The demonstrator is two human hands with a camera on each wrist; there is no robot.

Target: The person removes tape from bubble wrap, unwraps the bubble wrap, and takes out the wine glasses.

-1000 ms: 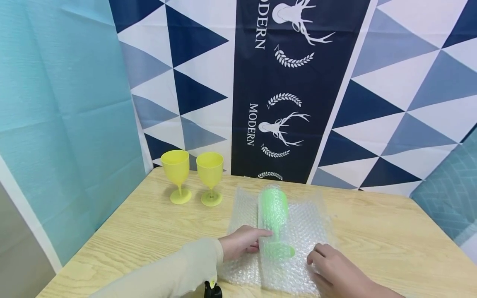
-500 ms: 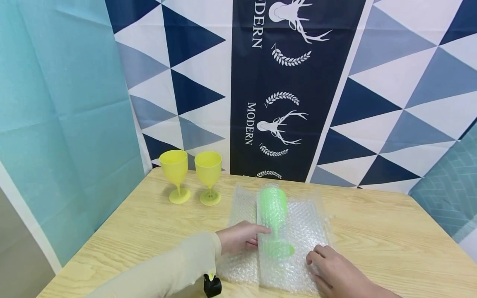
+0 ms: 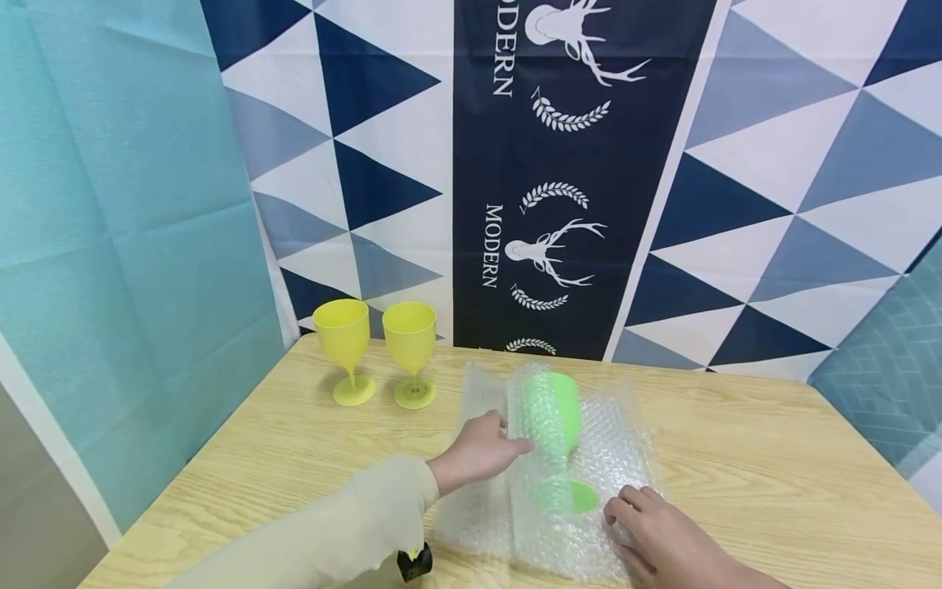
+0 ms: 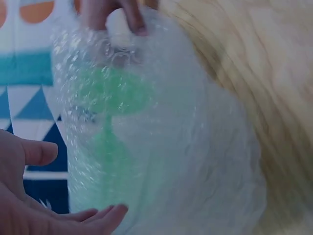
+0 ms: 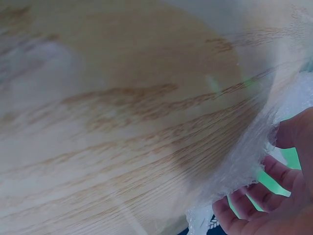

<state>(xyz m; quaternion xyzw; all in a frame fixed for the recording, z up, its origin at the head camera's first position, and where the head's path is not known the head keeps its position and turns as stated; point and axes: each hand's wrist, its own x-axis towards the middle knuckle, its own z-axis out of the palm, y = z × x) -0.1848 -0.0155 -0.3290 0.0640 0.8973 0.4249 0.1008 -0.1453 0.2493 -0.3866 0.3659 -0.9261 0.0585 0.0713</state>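
A green plastic goblet (image 3: 570, 413) lies on its side on a sheet of bubble wrap (image 3: 611, 446). A folded-over flap of the wrap covers the goblet's left part, while the right side of its bowl and base shows bare. At the flap's left side is my left hand (image 3: 482, 448), thumb pointing toward the goblet's stem. In the left wrist view its thumb and fingers (image 4: 98, 223) are spread apart with nothing between them. My right hand (image 3: 666, 532) holds the sheet's near right edge with bent fingers; in the right wrist view the edge meets thumb and fingertips (image 5: 276, 171).
Two yellow goblets (image 3: 343, 335) (image 3: 410, 337) stand upright at the table's back left. The wooden table (image 3: 743, 458) extends to a patterned cloth backdrop (image 3: 397, 106). A teal cloth (image 3: 147, 204) hangs on the left. A black wrist-worn device (image 3: 414, 563) sits under my left sleeve.
My left hand has let go of the flap and lifted slightly. The flap has slackened leftward, the green goblet has shifted slightly right, and more of it shows bare. The right hand stays put.
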